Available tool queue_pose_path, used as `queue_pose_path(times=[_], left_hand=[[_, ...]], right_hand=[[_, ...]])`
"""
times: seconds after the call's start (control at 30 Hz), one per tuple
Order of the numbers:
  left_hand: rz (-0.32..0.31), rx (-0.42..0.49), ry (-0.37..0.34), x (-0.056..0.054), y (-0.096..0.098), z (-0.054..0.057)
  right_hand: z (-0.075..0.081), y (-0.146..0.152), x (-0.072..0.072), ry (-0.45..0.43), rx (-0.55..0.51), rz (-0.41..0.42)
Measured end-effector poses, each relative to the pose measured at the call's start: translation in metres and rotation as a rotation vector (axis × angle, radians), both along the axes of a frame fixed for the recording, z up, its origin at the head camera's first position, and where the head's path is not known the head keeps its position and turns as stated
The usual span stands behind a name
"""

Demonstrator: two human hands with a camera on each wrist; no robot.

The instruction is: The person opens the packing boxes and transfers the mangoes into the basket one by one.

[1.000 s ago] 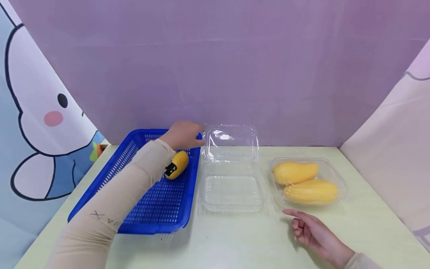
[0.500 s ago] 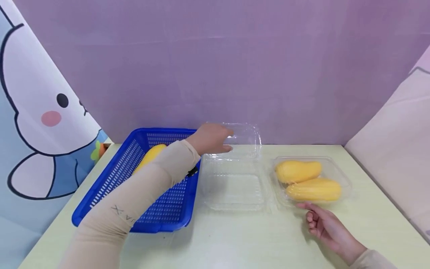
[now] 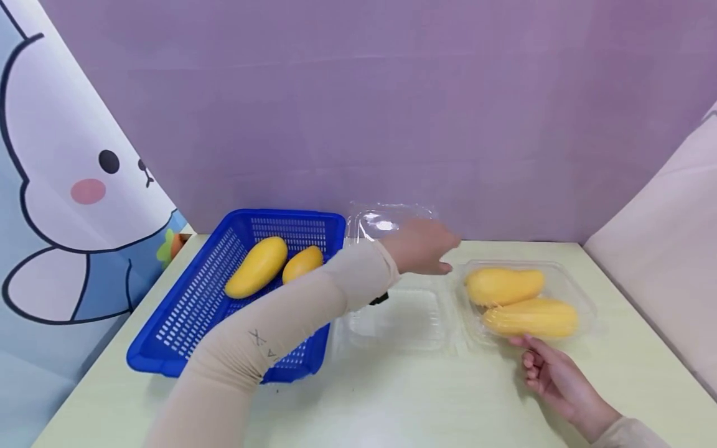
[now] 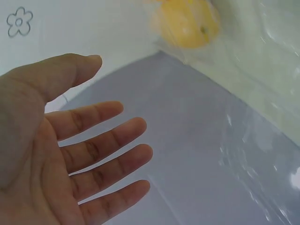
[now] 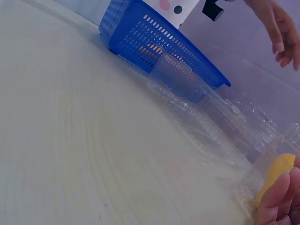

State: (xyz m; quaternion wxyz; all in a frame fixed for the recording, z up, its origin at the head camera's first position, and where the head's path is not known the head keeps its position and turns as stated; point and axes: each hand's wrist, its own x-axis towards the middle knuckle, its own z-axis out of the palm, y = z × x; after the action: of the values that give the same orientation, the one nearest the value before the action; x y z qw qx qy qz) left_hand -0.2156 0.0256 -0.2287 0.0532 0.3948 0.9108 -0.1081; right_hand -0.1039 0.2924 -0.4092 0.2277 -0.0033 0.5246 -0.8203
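Observation:
My left hand [image 3: 426, 246] reaches over the back of an open clear plastic clamshell [image 3: 392, 323], its fingers spread and holding nothing. In the left wrist view that hand [image 4: 93, 154] appears with thumb and fingers apart. On the right, a second clear clamshell [image 3: 579, 298] contains two yellow mangoes [image 3: 504, 286]; its lid seems to be down over them. My right hand [image 3: 560, 386] is at the front edge of this clamshell, one extended digit touching or nearly touching it, the other fingers loosely bent. Two more mangoes [image 3: 257, 267] lie in a blue basket [image 3: 145, 358].
The blue basket stands left on the pale table [image 3: 392, 398], partly covered by my left forearm. The open clamshell's raised lid [image 3: 375, 221] is near the purple backdrop [image 3: 392, 112]. Printed cloth walls [image 3: 73, 186] close off both sides.
My left hand has moved right, from above the basket's back edge past the open clamshell's lid. My right hand has moved slightly right and up to the filled clamshell's front edge.

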Motion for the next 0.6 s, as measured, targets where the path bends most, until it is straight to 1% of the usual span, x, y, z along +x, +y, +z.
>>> queue_pose_path(times=[0.1, 0.2, 0.3, 0.37, 0.47, 0.53, 0.6], left_hand=[[-0.045, -0.016, 0.032, 0.004, 0.014, -0.005], [-0.116, -0.023, 0.084, 0.007, 0.027, -0.010], [-0.160, -0.043, 0.119, 0.011, 0.039, -0.015], [-0.170, -0.050, 0.120, 0.014, 0.046, -0.019], [-0.149, -0.078, 0.090, 0.019, 0.058, -0.025], [-0.146, -0.095, 0.070, 0.023, 0.065, -0.031], [-0.152, -0.112, 0.067, 0.025, 0.071, -0.036]], right_hand=[[-0.002, 0.000, -0.002, -0.003, 0.024, -0.024], [-0.002, 0.000, -0.003, -0.020, 0.058, -0.058], [-0.002, -0.002, -0.003, -0.034, 0.085, -0.092], [-0.002, -0.003, -0.004, -0.035, 0.097, -0.111], [-0.002, -0.003, -0.005, -0.044, 0.129, -0.140], [-0.003, -0.003, -0.006, -0.059, 0.147, -0.161], [-0.004, -0.004, -0.006, -0.067, 0.155, -0.175]])
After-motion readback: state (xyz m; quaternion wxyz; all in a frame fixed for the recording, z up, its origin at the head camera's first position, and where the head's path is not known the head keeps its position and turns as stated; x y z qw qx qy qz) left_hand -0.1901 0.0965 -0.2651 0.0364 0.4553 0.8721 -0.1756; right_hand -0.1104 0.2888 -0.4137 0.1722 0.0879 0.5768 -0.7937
